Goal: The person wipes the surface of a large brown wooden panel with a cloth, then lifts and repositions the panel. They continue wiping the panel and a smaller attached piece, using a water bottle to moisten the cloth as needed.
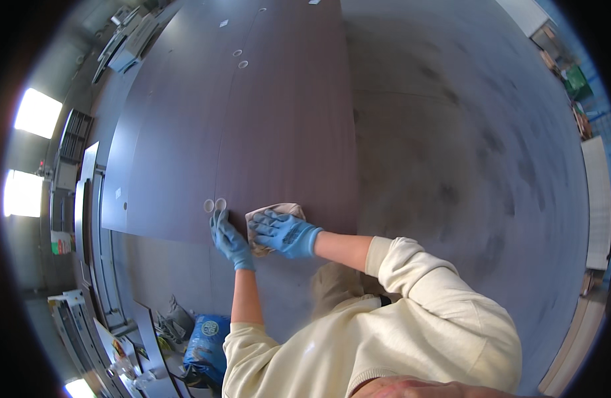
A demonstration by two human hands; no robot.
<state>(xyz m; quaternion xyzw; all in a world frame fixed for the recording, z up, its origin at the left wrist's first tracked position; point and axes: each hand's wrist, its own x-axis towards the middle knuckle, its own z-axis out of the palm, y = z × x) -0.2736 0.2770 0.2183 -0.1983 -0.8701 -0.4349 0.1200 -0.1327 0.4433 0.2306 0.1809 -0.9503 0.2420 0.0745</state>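
A long dark brown panel (292, 119) stretches away from me, with a seam along it and pairs of round, pale-rimmed holes or rings. At its near edge my left hand (230, 240), in a light blue glove, rests with fingers extended. Its fingertips reach the right one of two rings (214, 205); I cannot tell whether they touch it. To the right, my right hand (285, 233), gloved alike, presses a beige cloth (293, 209) against the panel near that edge. The cloth shows around its fingers, and part hangs below the palm.
Grey concrete floor (445, 159) spreads to the right of the panel. A blue bag (208, 341) and a grey bundle (177, 322) lie at the lower left. Shelving (72, 136) and long boards stand along the left; a pale panel (596, 199) lines the far right.
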